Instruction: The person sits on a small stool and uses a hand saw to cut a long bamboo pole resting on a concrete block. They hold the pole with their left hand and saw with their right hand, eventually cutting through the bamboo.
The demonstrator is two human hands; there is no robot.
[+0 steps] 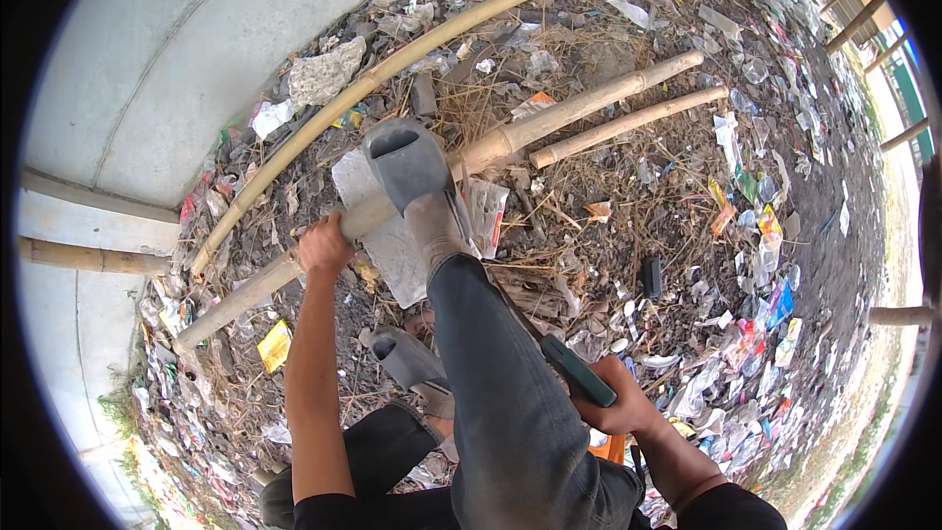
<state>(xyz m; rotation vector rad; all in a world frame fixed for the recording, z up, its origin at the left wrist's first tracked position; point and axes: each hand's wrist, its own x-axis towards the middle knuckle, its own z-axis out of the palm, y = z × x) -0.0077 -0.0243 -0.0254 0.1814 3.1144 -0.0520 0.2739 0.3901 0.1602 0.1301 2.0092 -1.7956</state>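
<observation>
Littered ground (687, 236) strewn with wrappers; long bamboo pole (549, 123) laid across a pale slab (388, 245), pinned under a grey-sandalled foot (407, 167), seemingly for steadiness. Left hand (324, 243) clenched around pole, left of foot. Right hand (616, 402) near, gripping a dark green-handled tool (579, 371), blade hidden.

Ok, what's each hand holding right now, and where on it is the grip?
The left hand grips the thick bamboo pole near its lower end, beside the foot in a grey slipper pressing on it. The right hand holds a dark green handle; what it belongs to is hidden.
</observation>
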